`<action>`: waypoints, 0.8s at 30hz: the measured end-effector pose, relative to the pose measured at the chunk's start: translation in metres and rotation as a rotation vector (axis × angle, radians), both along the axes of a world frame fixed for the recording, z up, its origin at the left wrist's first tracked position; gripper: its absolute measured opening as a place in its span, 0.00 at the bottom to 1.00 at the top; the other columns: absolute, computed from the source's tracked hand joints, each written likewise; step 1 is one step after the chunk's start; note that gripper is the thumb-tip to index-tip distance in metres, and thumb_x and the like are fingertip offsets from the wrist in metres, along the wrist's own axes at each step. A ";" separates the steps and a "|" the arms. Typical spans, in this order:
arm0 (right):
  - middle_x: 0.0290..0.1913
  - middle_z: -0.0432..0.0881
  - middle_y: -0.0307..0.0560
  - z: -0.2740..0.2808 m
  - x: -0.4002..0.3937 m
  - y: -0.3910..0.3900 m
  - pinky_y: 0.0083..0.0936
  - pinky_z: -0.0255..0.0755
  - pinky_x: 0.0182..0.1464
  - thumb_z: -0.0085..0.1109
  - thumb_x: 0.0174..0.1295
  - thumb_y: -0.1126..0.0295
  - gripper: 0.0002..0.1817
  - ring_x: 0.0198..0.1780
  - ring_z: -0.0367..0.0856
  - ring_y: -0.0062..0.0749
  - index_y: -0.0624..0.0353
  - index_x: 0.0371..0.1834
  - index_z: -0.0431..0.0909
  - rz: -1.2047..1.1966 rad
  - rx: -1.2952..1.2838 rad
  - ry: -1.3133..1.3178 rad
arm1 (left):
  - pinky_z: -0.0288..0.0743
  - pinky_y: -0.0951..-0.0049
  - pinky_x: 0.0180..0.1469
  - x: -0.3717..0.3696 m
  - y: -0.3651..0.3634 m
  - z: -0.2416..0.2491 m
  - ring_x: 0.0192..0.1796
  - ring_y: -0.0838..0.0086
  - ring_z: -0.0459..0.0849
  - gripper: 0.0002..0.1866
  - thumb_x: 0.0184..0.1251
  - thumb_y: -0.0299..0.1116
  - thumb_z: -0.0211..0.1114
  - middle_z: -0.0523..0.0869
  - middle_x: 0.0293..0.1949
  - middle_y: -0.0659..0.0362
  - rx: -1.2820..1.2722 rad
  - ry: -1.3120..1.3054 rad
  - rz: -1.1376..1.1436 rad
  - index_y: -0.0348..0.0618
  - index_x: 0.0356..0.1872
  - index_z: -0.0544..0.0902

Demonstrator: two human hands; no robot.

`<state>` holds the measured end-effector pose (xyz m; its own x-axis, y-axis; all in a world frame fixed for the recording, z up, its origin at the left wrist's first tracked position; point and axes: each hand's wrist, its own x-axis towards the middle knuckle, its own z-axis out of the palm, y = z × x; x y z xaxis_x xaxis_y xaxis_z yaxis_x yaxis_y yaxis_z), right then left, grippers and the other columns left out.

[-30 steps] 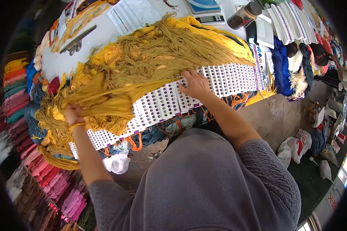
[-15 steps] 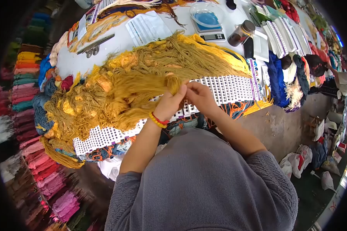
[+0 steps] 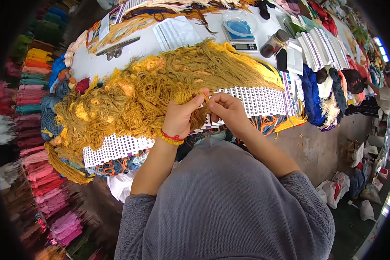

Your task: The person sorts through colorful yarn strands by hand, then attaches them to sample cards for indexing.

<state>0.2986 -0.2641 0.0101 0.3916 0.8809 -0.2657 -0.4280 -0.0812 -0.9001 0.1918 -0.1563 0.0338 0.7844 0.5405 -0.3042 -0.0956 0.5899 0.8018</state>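
Left hand (image 3: 180,116), red and yellow bracelets at wrist: clamped on golden-brown yarn (image 3: 183,92). Right hand (image 3: 226,111): thumb and fingers closed together beside it. Beneath yarn: white cards (image 3: 262,101), dotted rows. Beyond: yarn pile (image 3: 138,82) across surface (image 3: 89,67); dark-lidded jar (image 3: 274,43); scale (image 3: 245,46), clear dish (image 3: 239,24) atop.

Both hands are held close together over the near edge of the worktop (image 3: 132,53), the left hand (image 3: 183,113) and the right hand (image 3: 228,110) nearly meeting at the fingertips. The left forearm (image 3: 157,167) is angled up and slightly inward, with the wrist roughly in line; the left thumb (image 3: 197,101) is extended toward the right hand. The right forearm (image 3: 274,152) is slanted inward from the right, with its fingers (image 3: 221,100) curled and drawn together in a pinch. Both elbows are bent, and the upper arms are covered by sleeves.
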 end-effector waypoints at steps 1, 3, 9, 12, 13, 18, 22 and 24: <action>0.23 0.73 0.36 0.001 -0.002 0.000 0.13 0.65 0.25 0.52 0.58 0.72 0.04 0.22 0.71 0.16 0.61 0.31 0.72 -0.005 0.011 -0.041 | 0.74 0.74 0.44 -0.001 -0.001 0.003 0.40 0.75 0.79 0.12 0.56 0.28 0.61 0.82 0.38 0.57 -0.014 0.011 0.037 0.34 0.41 0.78; 0.24 0.73 0.36 0.004 -0.005 -0.001 0.13 0.65 0.26 0.52 0.58 0.72 0.04 0.23 0.71 0.16 0.61 0.31 0.72 -0.016 0.025 -0.070 | 0.74 0.74 0.43 -0.003 -0.002 0.004 0.39 0.75 0.79 0.11 0.56 0.27 0.61 0.82 0.38 0.58 0.002 0.011 0.038 0.34 0.41 0.78; 0.22 0.73 0.35 0.011 -0.015 -0.003 0.13 0.65 0.25 0.52 0.58 0.73 0.04 0.22 0.70 0.15 0.63 0.32 0.74 -0.092 0.012 -0.084 | 0.73 0.75 0.44 -0.005 -0.011 -0.001 0.39 0.76 0.79 0.09 0.57 0.27 0.61 0.82 0.37 0.57 0.194 -0.006 0.047 0.34 0.38 0.78; 0.21 0.73 0.35 0.010 -0.017 -0.005 0.13 0.65 0.24 0.53 0.58 0.73 0.05 0.21 0.70 0.15 0.63 0.32 0.74 -0.129 0.029 -0.085 | 0.73 0.75 0.44 -0.007 -0.014 0.001 0.40 0.75 0.79 0.09 0.57 0.27 0.61 0.82 0.37 0.57 0.205 -0.028 0.049 0.34 0.38 0.79; 0.21 0.73 0.35 0.009 -0.018 -0.006 0.13 0.65 0.24 0.53 0.58 0.73 0.05 0.20 0.70 0.15 0.64 0.32 0.74 -0.147 0.043 -0.078 | 0.73 0.75 0.44 -0.008 -0.014 0.002 0.40 0.75 0.79 0.09 0.58 0.27 0.60 0.82 0.37 0.57 0.188 -0.028 0.049 0.34 0.38 0.78; 0.22 0.74 0.36 0.006 -0.022 -0.008 0.12 0.66 0.24 0.53 0.58 0.74 0.05 0.21 0.71 0.15 0.64 0.32 0.75 -0.163 0.068 -0.101 | 0.73 0.75 0.43 -0.013 -0.016 0.003 0.39 0.76 0.79 0.09 0.59 0.27 0.59 0.82 0.37 0.57 0.161 -0.032 0.040 0.33 0.38 0.78; 0.22 0.74 0.36 0.002 -0.026 -0.008 0.13 0.65 0.24 0.53 0.57 0.74 0.04 0.21 0.70 0.16 0.63 0.31 0.74 -0.209 0.106 -0.129 | 0.73 0.75 0.42 -0.014 -0.019 0.003 0.39 0.75 0.79 0.09 0.60 0.26 0.57 0.81 0.38 0.57 0.175 -0.034 0.051 0.32 0.38 0.78; 0.21 0.74 0.37 0.006 -0.023 -0.010 0.13 0.65 0.23 0.53 0.56 0.74 0.04 0.20 0.70 0.17 0.63 0.31 0.74 -0.220 0.057 -0.028 | 0.73 0.76 0.42 -0.015 -0.017 0.002 0.38 0.76 0.79 0.09 0.60 0.27 0.57 0.82 0.37 0.57 0.171 -0.043 0.036 0.32 0.38 0.79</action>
<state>0.2753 -0.2741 0.0157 0.5825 0.7867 -0.2045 -0.4044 0.0622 -0.9125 0.1771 -0.1738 0.0357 0.7741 0.6092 -0.1722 -0.1504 0.4411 0.8848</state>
